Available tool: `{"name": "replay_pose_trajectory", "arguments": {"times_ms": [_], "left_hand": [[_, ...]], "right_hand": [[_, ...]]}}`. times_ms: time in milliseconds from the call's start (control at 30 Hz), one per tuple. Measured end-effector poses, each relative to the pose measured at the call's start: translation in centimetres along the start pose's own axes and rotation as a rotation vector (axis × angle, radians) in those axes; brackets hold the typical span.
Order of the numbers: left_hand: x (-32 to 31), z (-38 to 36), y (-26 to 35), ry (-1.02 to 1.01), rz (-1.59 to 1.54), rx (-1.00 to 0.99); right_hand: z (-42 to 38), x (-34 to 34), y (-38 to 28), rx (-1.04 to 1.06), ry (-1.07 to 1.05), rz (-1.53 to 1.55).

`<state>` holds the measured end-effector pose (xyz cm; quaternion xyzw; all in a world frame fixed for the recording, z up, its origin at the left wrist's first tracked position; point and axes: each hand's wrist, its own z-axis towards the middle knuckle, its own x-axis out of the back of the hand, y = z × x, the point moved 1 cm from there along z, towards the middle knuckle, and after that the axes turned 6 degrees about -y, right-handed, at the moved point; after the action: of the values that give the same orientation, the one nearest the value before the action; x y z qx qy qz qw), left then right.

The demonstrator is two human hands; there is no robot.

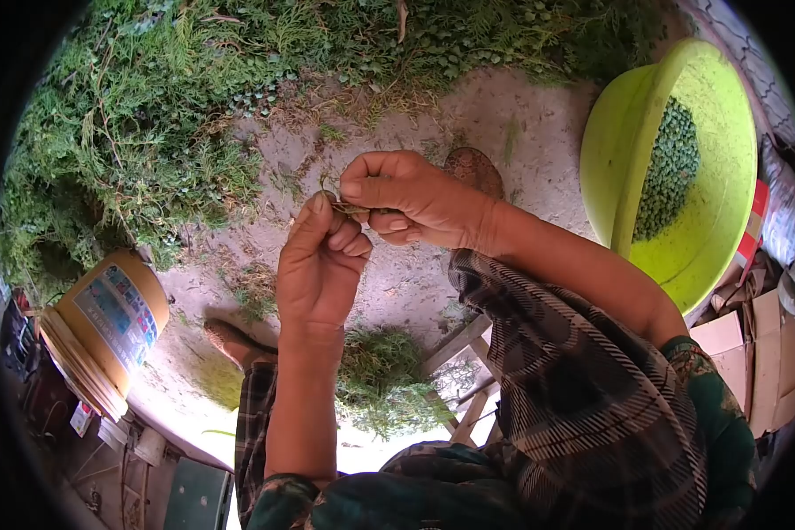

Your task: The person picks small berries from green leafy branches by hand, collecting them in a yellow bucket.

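Observation:
My left hand (320, 265) and my right hand (420, 201) meet in front of me, fingers bent. Between their fingertips is a small green-brown sprig (353, 209), pinched by both and mostly covered by the fingers. A lime-green basin (611, 150) stands tilted to the right of my right hand. Inside it lies a heap of small green cones (671, 172). Beyond my hands spreads a large pile of cut evergreen branches (177, 132), with similar cones among the foliage.
On the left, a yellow bucket (155, 296) with a printed label leans over. A smaller clump of greenery (380, 362) lies below my hands, near a wooden frame (459, 349). Cardboard (768, 353) is at the right. Needles litter the concrete floor (539, 124).

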<state>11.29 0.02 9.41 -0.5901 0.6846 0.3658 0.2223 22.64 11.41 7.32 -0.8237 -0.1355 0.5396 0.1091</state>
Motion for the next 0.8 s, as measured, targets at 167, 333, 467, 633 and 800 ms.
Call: {"name": "replay_pose_trajectory", "arguments": {"times_ms": [167,333,467,633,800], "left_hand": [[-0.9,0.1,-0.3,0.065,-0.109,0.065],[-1.4,-0.4,-0.8,0.026,-0.120,0.048],[-0.6,-1.6,-0.4,-0.150,0.291,-0.029],[5.6,-4.2,3.7,-0.264,1.623,0.349],[13.4,1.9,12.6,0.746,1.807,-0.524]], "right_hand": [[-0.4,0.3,0.1,0.023,-0.007,0.164],[-0.6,1.0,0.2,-0.040,0.040,0.176],[-0.7,2.2,0.7,-0.096,0.517,-0.349],[-1.0,3.3,0.9,-0.024,0.185,0.028],[-0.8,4.0,0.9,-0.040,0.122,0.136]]}}
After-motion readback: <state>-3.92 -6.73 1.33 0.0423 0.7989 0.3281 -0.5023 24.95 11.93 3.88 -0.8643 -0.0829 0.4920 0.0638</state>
